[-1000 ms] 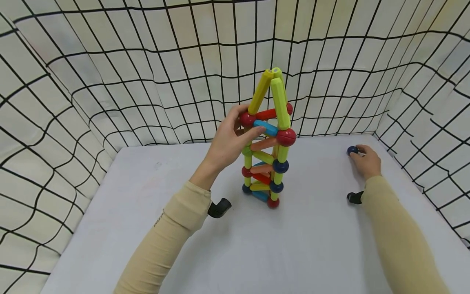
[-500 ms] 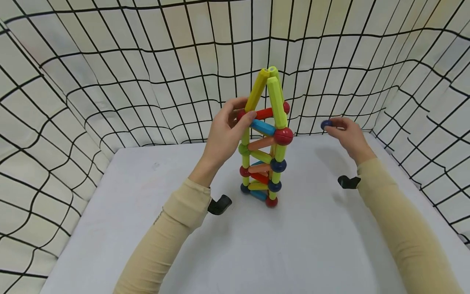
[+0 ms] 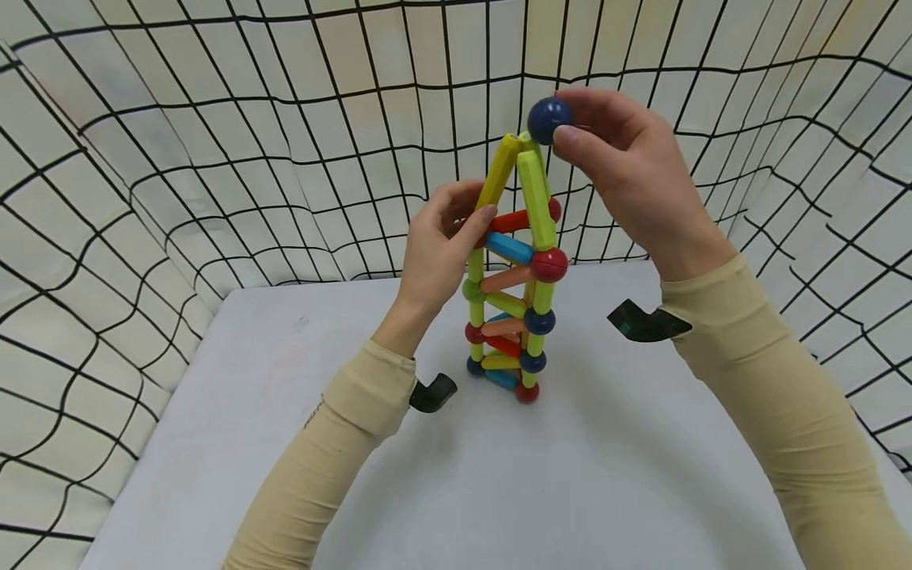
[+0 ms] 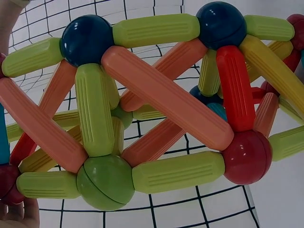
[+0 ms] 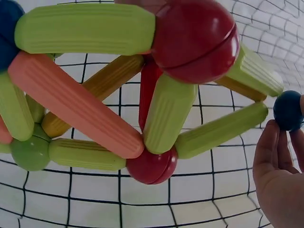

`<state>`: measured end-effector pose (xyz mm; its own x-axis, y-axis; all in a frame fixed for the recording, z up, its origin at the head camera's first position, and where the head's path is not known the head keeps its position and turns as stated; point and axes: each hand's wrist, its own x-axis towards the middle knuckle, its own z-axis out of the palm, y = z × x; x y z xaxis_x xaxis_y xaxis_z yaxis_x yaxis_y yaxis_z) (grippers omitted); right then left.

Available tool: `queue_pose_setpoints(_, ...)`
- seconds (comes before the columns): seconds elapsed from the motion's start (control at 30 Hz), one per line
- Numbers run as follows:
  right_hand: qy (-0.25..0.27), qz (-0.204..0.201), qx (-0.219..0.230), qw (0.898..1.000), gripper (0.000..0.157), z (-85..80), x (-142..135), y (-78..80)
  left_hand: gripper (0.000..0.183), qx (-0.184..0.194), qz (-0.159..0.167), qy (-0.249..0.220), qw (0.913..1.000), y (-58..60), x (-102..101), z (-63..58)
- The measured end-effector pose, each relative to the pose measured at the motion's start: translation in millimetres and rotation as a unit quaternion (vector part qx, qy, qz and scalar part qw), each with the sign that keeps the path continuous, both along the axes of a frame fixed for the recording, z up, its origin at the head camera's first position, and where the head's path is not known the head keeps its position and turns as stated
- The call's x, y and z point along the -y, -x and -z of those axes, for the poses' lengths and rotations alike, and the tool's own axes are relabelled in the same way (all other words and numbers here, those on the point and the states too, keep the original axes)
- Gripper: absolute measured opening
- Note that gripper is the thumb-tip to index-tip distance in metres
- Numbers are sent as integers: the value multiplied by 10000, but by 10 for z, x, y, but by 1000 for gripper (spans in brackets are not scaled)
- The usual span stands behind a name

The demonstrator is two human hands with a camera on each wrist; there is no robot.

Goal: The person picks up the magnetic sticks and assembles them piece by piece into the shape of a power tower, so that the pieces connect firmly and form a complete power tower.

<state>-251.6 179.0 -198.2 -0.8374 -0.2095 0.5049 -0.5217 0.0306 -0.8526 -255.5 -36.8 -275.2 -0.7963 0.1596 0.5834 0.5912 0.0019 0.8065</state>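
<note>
A tall tower of coloured rods and balls (image 3: 507, 303) stands upright, with yellow and light green rods leaning together at its top. My left hand (image 3: 443, 253) grips its upper left corner, where a red ball is mostly covered by the fingers. In the left wrist view, fingertips (image 4: 24, 214) show by a red ball at the lower left. My right hand (image 3: 641, 170) pinches a dark blue ball (image 3: 549, 120) between thumb and fingers, just right of the tower's tip. In the right wrist view, this ball (image 5: 287, 110) is close to the rod ends; contact is unclear.
The tower rests on a white table (image 3: 285, 443). White walls with a black grid net (image 3: 342, 150) enclose the back and sides. Dark curved camera pieces (image 3: 433, 393) stick out from both sleeves.
My right hand has lifted the blue ball from the right of the table and brought it up and left to the tower's top. My left hand stays at the tower, its hold shifting slightly upward.
</note>
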Motion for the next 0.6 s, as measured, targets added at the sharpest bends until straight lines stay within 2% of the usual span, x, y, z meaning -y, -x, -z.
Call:
queue_pose_setpoints(0.07, -207, -43, -123, 9997, 36, -57, 53, -26, 34, -8, 6, 4, 10000, 3, -2, 5)
queue_pose_setpoints(0.23, -807, 157, -315, 9961, 33, -108, 67, -46, 33, -34, 42, 36, 10000, 16, -10, 13)
queue_pose_setpoints(0.37, -1019, 268, -311, 9940, 33, -127, 39, -47, 31, -140, 70, 34, 9999, 15, -15, 16)
queue_pose_setpoints(0.6, -1131, 232, -197, 9931, 33, -155, 38, -36, 32, -178, 47, 82, 9998, 15, -13, 28)
